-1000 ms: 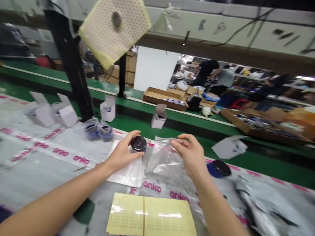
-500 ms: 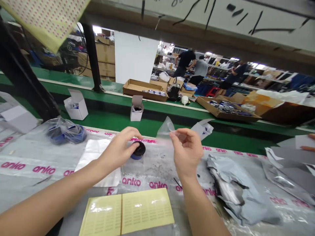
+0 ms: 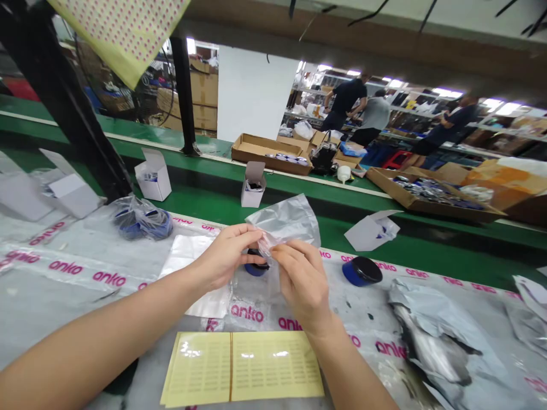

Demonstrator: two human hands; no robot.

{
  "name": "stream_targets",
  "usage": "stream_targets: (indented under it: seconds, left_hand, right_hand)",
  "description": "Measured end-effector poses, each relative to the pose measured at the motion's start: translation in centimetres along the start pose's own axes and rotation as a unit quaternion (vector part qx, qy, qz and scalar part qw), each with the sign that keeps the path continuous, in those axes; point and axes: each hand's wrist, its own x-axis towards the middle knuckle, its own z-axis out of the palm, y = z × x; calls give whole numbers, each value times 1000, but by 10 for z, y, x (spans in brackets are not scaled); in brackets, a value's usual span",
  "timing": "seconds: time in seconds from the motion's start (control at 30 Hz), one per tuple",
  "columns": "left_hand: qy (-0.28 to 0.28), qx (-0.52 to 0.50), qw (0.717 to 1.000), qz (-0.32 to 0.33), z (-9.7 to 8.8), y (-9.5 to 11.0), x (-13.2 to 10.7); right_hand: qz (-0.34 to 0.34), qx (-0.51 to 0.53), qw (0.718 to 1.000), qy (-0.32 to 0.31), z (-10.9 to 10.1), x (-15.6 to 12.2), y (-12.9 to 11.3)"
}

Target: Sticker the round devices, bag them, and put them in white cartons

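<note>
A clear plastic bag spreads up and back from between my hands, over the bench edge. My left hand pinches its near edge with the fingertips. My right hand meets it there, thumb and fingers closed on the bag's mouth. Under my left thumb and fingers a round blue container with a black top shows in part; whether the hand touches it cannot be told. A second such blue container stands to the right of my right hand. White plastic bags lie flat beneath my left wrist.
Yellow label sheets under a rubber band lie in front. Open white boxes line the green conveyor. Bagged blue items sit left, a torn grey bag right. Cardboard trays stand behind; several people are farther back.
My view has swung left. My left hand has risen from the round container to the plastic bag, and my right hand has come beside it. The second container now shows beyond my right hand.
</note>
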Motion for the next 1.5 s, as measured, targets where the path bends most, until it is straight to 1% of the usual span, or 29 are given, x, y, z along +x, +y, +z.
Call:
stream_targets:
  seconds: [0.07,0.17,0.23,0.27,0.33,0.4,0.43,0.5,0.6,0.63,0.7,0.77,0.83,0.93,1.0,1.03,1.07,1.13,1.27,1.37,1.5]
  left_hand:
    - [11,-1,1000,14,-2,-2,3]
    - [30,19,999,37,-3,-8,6]
    - [17,35,998,45,-3,-11,6]
    - [6,46,998,50,-3,-13,6]
    - [-10,73,995,61,-3,-15,5]
    - [-11,99,992,76,-3,-15,5]
    - [-8,111,990,83,-4,-15,5]
    - [-1,134,987,91,-6,-14,5]
    - [25,141,986,88,-7,-11,7]
    - [37,124,988,79,-8,-10,8]
    - [62,61,994,61,-9,-7,12]
    - [90,-2,995,53,-12,-4,17]
    - [134,-43,988,66,-18,0,24]
    - [197,-73,973,98,-30,6,33]
    - [208,-70,969,112,-37,8,36]
    - [207,-63,970,114,-40,8,37]
    - [203,-55,971,115,-42,8,38]
    - [190,-38,974,117,-43,6,38]
    - [160,9,979,130,-40,0,36]
    - [152,54,977,141,-36,-3,33]
    - [122,121,972,160,-30,-5,27]
  right_hand:
    - [52,39,998,-13,1,0,0]
    - [160,97,982,-16,3,1,0]
    - [216,105,971,-12,5,1,0]
    - [232,106,967,-16,5,1,0]
    - [242,116,963,-24,6,2,-1]
    - [246,136,959,-21,4,3,-1]
    - [260,146,954,-8,2,4,-1]
    - [321,165,932,27,-2,5,0]
    - [430,188,879,87,-6,6,6]
    - [454,199,862,101,-6,6,9]
    - [485,232,837,105,-5,5,14]
    - [492,259,828,77,-1,2,17]
    - [483,253,838,22,4,-2,19]
    - [445,212,863,-109,12,-12,20]
    - [409,189,873,-184,18,-18,19]
    - [394,184,877,-204,19,-19,18]
    - [384,184,879,-213,20,-19,16]
    - [380,209,877,-207,18,-16,13]
    - [396,292,856,-161,5,-3,5]
    - [401,294,856,-143,-1,3,0]
    - [417,282,851,-148,4,2,-2]
